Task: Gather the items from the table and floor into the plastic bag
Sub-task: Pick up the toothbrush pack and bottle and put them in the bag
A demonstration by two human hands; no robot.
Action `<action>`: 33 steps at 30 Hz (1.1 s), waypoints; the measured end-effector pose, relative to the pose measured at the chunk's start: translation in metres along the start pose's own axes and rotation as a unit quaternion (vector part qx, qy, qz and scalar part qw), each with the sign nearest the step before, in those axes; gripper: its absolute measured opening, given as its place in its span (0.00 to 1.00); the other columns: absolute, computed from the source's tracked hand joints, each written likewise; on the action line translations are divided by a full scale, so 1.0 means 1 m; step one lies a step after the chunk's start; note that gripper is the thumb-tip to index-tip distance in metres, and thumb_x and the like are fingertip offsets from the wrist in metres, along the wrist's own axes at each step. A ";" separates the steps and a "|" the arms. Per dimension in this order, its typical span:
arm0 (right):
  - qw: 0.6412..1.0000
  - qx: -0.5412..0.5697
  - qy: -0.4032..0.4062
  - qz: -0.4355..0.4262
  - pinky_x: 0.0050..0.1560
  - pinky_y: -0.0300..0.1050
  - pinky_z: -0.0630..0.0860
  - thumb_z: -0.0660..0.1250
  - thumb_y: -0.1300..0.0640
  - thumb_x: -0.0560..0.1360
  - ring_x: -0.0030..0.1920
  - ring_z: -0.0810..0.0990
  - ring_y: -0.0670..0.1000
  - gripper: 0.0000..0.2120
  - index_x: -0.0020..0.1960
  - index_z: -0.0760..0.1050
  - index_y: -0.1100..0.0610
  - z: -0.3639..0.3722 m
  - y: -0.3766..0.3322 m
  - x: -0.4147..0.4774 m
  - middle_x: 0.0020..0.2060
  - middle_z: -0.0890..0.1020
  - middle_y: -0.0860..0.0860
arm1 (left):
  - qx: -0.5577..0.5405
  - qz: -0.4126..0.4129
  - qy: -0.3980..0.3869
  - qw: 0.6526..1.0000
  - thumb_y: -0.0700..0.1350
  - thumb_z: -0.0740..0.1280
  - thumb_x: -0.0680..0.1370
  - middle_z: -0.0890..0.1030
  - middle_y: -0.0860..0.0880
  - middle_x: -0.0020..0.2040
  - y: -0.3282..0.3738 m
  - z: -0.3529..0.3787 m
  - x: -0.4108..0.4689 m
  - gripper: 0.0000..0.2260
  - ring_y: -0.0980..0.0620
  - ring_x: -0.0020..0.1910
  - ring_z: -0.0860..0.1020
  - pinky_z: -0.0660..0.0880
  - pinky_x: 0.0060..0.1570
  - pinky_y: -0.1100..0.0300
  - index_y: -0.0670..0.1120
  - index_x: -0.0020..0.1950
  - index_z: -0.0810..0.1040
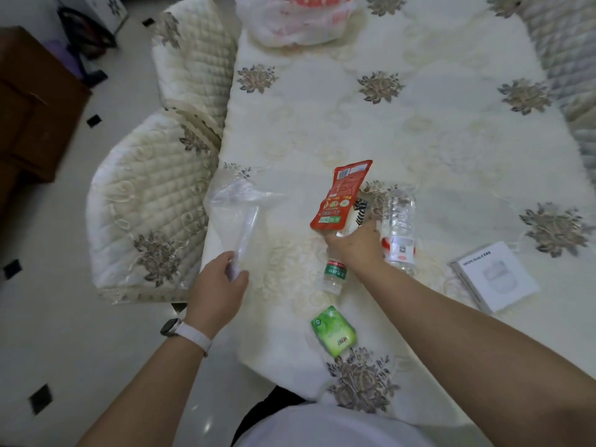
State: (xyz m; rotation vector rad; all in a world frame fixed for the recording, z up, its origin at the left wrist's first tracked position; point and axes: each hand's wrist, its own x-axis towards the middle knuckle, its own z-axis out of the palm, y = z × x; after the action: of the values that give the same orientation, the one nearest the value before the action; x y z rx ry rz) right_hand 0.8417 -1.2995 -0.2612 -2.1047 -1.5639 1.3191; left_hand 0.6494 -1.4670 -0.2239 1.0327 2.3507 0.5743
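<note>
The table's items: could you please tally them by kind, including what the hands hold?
Plastic bottles: 2
Plastic bags: 2
Red snack packet: 1
Green tissue pack: 1
White box: 1
Small black item: 1
Total: 8

table [403, 130] fills centre-right, cream floral cloth. two quilted cream chairs [145, 201] along its left edge, another chair [561, 43] upper right. pale glossy tile floor [64, 333] with small black insets. brown wood cabinet [35, 104] upper left.
</note>
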 end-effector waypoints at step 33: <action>0.934 0.226 -0.175 -0.216 0.54 0.54 0.81 0.76 0.56 0.69 0.49 0.83 0.50 0.25 0.62 0.70 0.53 0.179 -0.137 -0.291 0.50 0.82 0.50 | -0.274 0.004 0.121 0.954 0.44 0.71 0.76 0.83 0.48 0.42 -0.211 -0.235 -0.078 0.03 0.47 0.43 0.81 0.77 0.45 0.51 0.52 0.46 0.80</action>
State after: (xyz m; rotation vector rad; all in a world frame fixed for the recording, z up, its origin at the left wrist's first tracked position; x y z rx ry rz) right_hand 0.6059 -1.5477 -0.1255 -1.2173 -1.5317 1.7321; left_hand 0.4383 -1.6982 -0.1354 0.7421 2.1785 1.3282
